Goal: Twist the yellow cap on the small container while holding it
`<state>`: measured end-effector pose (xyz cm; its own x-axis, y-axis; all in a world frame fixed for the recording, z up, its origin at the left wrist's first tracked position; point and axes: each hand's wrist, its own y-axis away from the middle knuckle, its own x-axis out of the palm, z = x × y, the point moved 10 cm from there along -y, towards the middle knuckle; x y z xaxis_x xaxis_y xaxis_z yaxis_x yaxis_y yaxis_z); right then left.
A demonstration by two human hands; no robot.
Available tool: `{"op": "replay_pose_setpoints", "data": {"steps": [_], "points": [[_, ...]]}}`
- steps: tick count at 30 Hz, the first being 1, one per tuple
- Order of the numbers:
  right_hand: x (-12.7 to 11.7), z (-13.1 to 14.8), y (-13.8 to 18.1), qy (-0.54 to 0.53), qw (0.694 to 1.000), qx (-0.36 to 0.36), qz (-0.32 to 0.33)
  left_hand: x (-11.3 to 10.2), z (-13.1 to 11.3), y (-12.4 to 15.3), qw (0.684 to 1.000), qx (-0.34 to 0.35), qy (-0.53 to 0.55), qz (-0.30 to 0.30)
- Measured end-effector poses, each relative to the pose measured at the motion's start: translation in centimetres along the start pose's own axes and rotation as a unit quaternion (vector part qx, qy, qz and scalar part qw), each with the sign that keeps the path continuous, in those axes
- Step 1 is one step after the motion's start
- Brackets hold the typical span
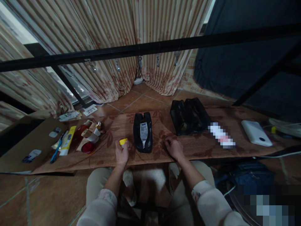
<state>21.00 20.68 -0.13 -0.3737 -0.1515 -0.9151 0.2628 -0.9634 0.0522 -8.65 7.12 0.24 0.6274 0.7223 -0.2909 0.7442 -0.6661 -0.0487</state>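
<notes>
My left hand is closed around a small yellow item, whose top shows between thumb and fingers; its kind I cannot make out. Just right of it, a black pouch lies unzipped on the cloth. Inside the pouch a grey-white packet or tube with dark print shows through the opening. My right hand rests on the cloth to the right of the pouch, fingers curled in, with nothing visible in them. Beyond that hand stands a black mesh bag with compartments; its contents are too dark to tell.
On the cloth-covered table, a yellow tube, a blue toothbrush, a red jar and several bottles lie left, beside a cardboard box. A white power bank lies right. A dark rail crosses behind.
</notes>
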Motion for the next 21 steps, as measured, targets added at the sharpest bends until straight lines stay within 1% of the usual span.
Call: {"op": "replay_pose_setpoints", "data": {"steps": [11,21], "points": [[0.02,0.01,-0.04,-0.001,1.000,0.002,0.004,-0.17,0.36,-0.16,0.999,0.008,-0.042,0.000],[0.40,-0.22,-0.14,0.003,1.000,-0.004,-0.003,-0.07,0.20,-0.06,0.999,0.014,-0.029,0.002]]}}
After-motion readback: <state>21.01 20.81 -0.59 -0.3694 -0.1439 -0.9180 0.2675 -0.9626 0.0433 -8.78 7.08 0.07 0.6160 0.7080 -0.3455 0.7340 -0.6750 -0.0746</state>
